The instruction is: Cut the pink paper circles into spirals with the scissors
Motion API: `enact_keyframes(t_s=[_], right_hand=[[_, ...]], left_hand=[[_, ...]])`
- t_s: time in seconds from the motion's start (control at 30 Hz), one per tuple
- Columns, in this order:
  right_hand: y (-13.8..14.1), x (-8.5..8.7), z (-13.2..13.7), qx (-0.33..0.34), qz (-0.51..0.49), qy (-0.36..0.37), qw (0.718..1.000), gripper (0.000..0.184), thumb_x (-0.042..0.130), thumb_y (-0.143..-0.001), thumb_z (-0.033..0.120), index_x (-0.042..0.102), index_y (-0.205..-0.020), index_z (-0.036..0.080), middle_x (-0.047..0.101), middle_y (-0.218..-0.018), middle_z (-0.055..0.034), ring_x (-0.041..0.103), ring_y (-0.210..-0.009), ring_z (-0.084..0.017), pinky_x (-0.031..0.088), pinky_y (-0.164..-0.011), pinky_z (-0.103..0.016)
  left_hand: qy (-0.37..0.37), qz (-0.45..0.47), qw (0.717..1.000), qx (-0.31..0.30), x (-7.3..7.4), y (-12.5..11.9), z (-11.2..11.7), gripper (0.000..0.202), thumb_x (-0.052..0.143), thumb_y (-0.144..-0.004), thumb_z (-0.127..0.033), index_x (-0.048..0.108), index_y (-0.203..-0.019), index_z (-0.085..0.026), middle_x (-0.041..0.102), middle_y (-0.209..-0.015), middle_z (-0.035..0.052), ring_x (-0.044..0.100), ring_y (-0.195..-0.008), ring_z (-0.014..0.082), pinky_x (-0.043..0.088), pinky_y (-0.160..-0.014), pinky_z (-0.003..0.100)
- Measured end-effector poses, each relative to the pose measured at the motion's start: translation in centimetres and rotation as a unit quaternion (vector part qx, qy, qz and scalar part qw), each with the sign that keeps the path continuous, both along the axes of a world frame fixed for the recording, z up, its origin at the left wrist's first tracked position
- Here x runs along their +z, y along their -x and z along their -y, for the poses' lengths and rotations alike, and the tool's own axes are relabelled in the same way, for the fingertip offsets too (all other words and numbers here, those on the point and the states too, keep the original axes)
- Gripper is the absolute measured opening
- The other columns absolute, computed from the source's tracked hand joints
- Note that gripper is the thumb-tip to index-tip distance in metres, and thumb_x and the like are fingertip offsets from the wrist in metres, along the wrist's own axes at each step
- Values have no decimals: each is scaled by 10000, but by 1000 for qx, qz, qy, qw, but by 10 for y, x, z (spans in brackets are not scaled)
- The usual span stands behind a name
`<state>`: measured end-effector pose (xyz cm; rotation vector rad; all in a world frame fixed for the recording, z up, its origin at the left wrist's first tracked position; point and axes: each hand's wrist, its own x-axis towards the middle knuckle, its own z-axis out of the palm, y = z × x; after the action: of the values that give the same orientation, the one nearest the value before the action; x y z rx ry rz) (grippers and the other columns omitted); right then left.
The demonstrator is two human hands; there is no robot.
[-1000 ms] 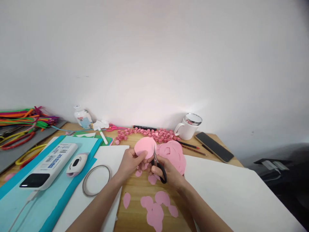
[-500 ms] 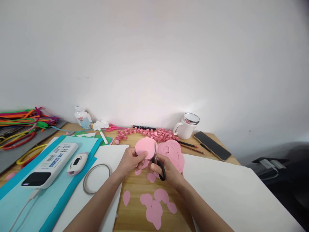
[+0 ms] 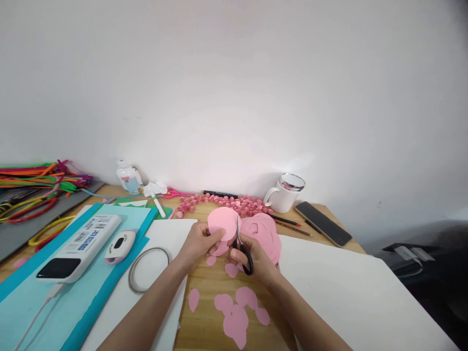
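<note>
Between thumb and fingers my left hand (image 3: 200,241) pinches a round pink paper disc (image 3: 221,222), held upright above the table. My right hand (image 3: 254,256) grips black-handled scissors (image 3: 248,261), their blades pointing up along the right edge of the disc. Whether the blades are fully closed is too small to tell. Just behind the right hand lies a pile of pink paper circles (image 3: 261,234). Pink petal-shaped paper pieces (image 3: 236,324) lie on the wood in front of my hands.
Many small rolled pink paper roses (image 3: 252,204) line the back. A white mug (image 3: 287,195), pencils and a phone (image 3: 323,224) are at right. A tape roll (image 3: 131,273), power bank (image 3: 80,248), blue paper and pipe cleaners (image 3: 44,178) occupy the left. White sheets (image 3: 351,287) flank the wood.
The whole view has shifted slightly, so things appear a little further right. Both hands keep their grips, with the scissors still at the disc's right edge.
</note>
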<state>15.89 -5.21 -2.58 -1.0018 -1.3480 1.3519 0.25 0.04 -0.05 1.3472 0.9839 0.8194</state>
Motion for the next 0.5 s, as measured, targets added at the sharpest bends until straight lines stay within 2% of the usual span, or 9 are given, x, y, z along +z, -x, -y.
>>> enact_keyframes(t_s=[0.33,0.5], right_hand=[[7,4,3,-17,-14,10,1000,337,620,-765,470,488,-689,171,469,-522,49,438,-491,-94,374,-489,-235],[10,1,4,-22,-42,10,999,324,631,-764,446,479,-675,173,468,-514,52,432,-474,-87,378,-475,-231]], left_hand=[[2,17,1000,15,4,-2,0,369,653,-670,-372,428,-459,-169,397,-324,-80,291,-312,33,197,-354,181],[-8,1,1000,14,-1,-2,-2,382,618,-718,-425,466,-486,-162,456,-349,-56,356,-297,46,227,-329,172]])
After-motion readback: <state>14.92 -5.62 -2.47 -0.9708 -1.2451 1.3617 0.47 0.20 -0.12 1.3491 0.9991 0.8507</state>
